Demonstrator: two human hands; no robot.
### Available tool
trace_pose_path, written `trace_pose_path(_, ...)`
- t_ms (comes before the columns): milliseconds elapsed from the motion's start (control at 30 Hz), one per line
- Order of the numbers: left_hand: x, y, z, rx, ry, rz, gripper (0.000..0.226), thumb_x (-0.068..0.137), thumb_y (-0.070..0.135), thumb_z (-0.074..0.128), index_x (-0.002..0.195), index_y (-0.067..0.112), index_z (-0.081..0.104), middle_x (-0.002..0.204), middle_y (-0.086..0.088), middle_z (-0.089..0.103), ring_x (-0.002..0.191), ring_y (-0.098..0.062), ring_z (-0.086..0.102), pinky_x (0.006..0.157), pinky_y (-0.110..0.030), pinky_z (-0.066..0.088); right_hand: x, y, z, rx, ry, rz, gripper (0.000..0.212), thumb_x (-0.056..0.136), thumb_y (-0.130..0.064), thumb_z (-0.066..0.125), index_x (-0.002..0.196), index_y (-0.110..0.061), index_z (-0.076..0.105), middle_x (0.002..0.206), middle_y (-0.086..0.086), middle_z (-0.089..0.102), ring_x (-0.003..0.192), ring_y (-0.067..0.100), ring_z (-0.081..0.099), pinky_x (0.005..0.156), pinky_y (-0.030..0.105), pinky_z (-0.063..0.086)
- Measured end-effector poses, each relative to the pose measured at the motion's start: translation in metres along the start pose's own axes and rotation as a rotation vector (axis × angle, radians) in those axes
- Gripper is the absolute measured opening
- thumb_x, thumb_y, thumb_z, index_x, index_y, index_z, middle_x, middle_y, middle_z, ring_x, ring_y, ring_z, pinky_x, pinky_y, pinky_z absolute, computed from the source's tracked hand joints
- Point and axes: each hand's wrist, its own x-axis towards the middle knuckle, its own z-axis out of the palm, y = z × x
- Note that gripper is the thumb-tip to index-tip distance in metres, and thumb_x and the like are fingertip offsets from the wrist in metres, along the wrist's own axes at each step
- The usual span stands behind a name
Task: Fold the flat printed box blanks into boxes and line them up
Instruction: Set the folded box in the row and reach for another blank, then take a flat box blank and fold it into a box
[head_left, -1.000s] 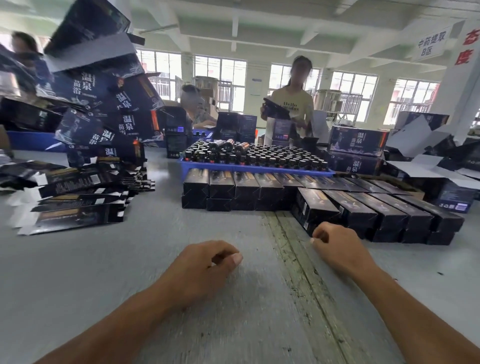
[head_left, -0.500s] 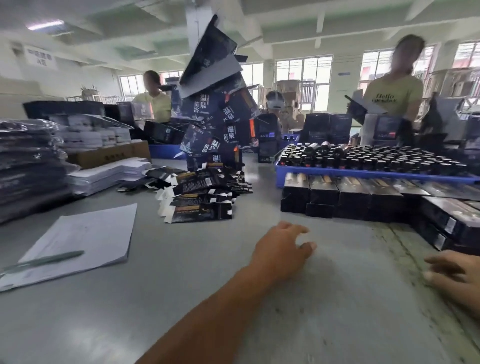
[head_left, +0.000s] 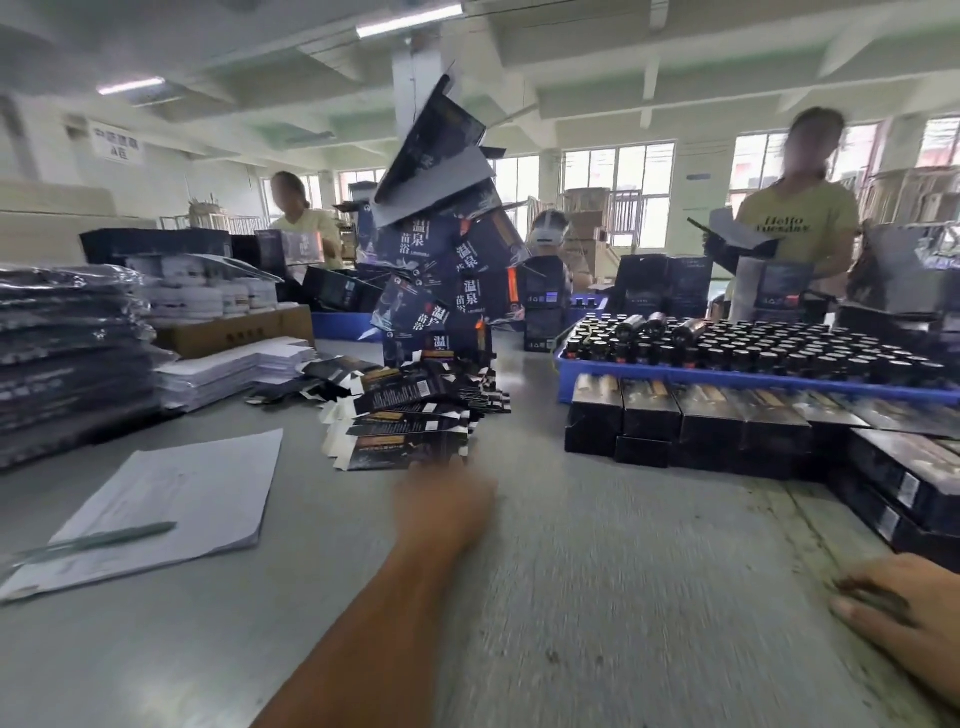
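I see a wide grey tabletop (head_left: 597, 597) filling the lower view. On its right, folded dark printed boxes (head_left: 691, 421) stand lined up in rows, in front of a blue plastic tray (head_left: 727, 381) packed with dark bottles. Left of centre lies a slumped pile of flat dark printed box blanks (head_left: 410, 421), with a leaning tower of larger dark cartons (head_left: 441, 249) behind it. At far left sits a stack of white paper sheets (head_left: 171, 499) with a green pen (head_left: 93, 540) lying on top. My left hand (head_left: 441, 506) reaches toward the blank pile, just short of its near edge; it is blurred, so I cannot tell how its fingers lie. My right hand (head_left: 898, 608) rests on the tabletop at lower right, fingers loosely curled, holding nothing
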Motion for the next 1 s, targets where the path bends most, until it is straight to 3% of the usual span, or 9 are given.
trace_pose_path(200, 0.010, 0.000, -0.005, 0.000, -0.025, -0.014, 0.084, 0.093, 0.072, 0.027, 0.160, 0.026, 0.006, 0.168, -0.008, -0.006, 0.154, -0.029, -0.007, 0.121, -0.055, 0.003, 0.000, -0.004, -0.002, 0.064, -0.051, 0.040, 0.051, 0.061, -0.028, 0.094, 0.065, -0.067, 0.061, 0.079, -0.021, 0.060, 0.071, 0.013, 0.065, 0.070, 0.040, 0.055)
trace_pose_path(333, 0.015, -0.002, -0.010, 0.070, -0.084, 0.017, 0.080, 0.095, 0.071, 0.022, 0.159, 0.022, 0.020, 0.167, -0.009, 0.013, 0.154, -0.029, 0.004, 0.121, -0.055, 0.006, -0.007, -0.012, -0.015, 0.107, -0.018, -0.015, 0.030, 0.058, -0.079, 0.074, 0.078, -0.082, 0.051, 0.085, -0.025, 0.060, 0.078, 0.002, 0.063, 0.079, 0.030, 0.052)
trace_pose_path(367, 0.010, 0.001, -0.010, 0.121, -0.058, 0.050, 0.075, 0.097, 0.068, 0.022, 0.155, 0.021, 0.031, 0.163, -0.010, 0.025, 0.152, -0.030, 0.014, 0.120, -0.054, 0.011, -0.010, -0.015, -0.017, 0.094, -0.018, -0.023, 0.019, 0.064, -0.073, 0.075, 0.071, -0.074, 0.058, 0.086, -0.024, 0.059, 0.079, 0.003, 0.063, 0.079, 0.032, 0.053)
trace_pose_path(467, -0.017, 0.025, -0.011, 0.295, 0.044, 0.215, 0.057, 0.102, 0.058, 0.029, 0.137, 0.019, 0.053, 0.142, -0.010, 0.050, 0.133, -0.032, 0.043, 0.107, -0.049, 0.033, -0.014, -0.023, -0.018, 0.059, -0.044, 0.004, 0.030, 0.080, -0.046, 0.077, 0.073, -0.061, 0.052, 0.090, -0.023, 0.055, 0.083, 0.009, 0.061, 0.080, 0.036, 0.053)
trace_pose_path(600, -0.055, 0.073, -0.004, 0.224, 0.150, 0.578, 0.044, 0.100, 0.049, 0.043, 0.125, 0.019, 0.063, 0.124, -0.006, 0.060, 0.112, -0.027, 0.056, 0.088, -0.040, 0.047, -0.019, -0.033, -0.027, 0.006, -0.065, -0.005, 0.027, 0.085, -0.043, 0.073, 0.077, -0.057, 0.051, 0.094, -0.017, 0.056, 0.088, 0.010, 0.062, 0.085, 0.036, 0.052)
trace_pose_path(700, -0.063, 0.092, 0.000, 0.109, 0.062, 0.743, 0.057, 0.094, 0.058, 0.052, 0.141, 0.027, 0.051, 0.143, -0.006, 0.048, 0.130, -0.028, 0.044, 0.103, -0.043, 0.039, -0.019, -0.037, -0.031, -0.007, -0.072, -0.059, 0.022, 0.088, -0.047, 0.069, 0.084, -0.056, 0.050, 0.104, -0.016, 0.056, 0.096, 0.008, 0.060, 0.089, 0.029, 0.049)
trace_pose_path(833, -0.044, 0.077, -0.007, 0.109, -0.161, 0.554, 0.105, 0.076, 0.084, 0.054, 0.158, 0.035, 0.012, 0.168, -0.007, 0.003, 0.154, -0.030, 0.003, 0.122, -0.051, 0.007, -0.016, -0.039, -0.030, -0.053, -0.075, -0.114, 0.010, 0.093, -0.053, 0.059, 0.101, -0.052, 0.053, 0.113, -0.020, 0.051, 0.101, 0.002, 0.057, 0.091, 0.018, 0.045)
trace_pose_path(900, -0.036, 0.065, -0.011, 0.117, -0.232, 0.441, 0.119, 0.065, 0.094, 0.052, 0.158, 0.036, 0.005, 0.168, -0.008, 0.005, 0.154, -0.031, 0.006, 0.123, -0.052, 0.009, -0.016, -0.040, -0.030, -0.077, -0.078, -0.111, 0.013, 0.094, -0.053, 0.058, 0.106, -0.048, 0.059, 0.114, -0.019, 0.052, 0.101, 0.002, 0.057, 0.089, 0.019, 0.046)
trace_pose_path(1000, -0.031, 0.056, -0.013, 0.099, -0.260, 0.382, 0.120, 0.061, 0.096, 0.052, 0.157, 0.036, 0.011, 0.156, -0.006, 0.035, 0.140, -0.029, 0.036, 0.115, -0.048, 0.031, -0.017, -0.043, -0.032, -0.124, -0.082, -0.100, 0.014, 0.093, -0.053, 0.057, 0.105, -0.046, 0.061, 0.113, -0.021, 0.052, 0.096, 0.000, 0.057, 0.084, 0.017, 0.045)
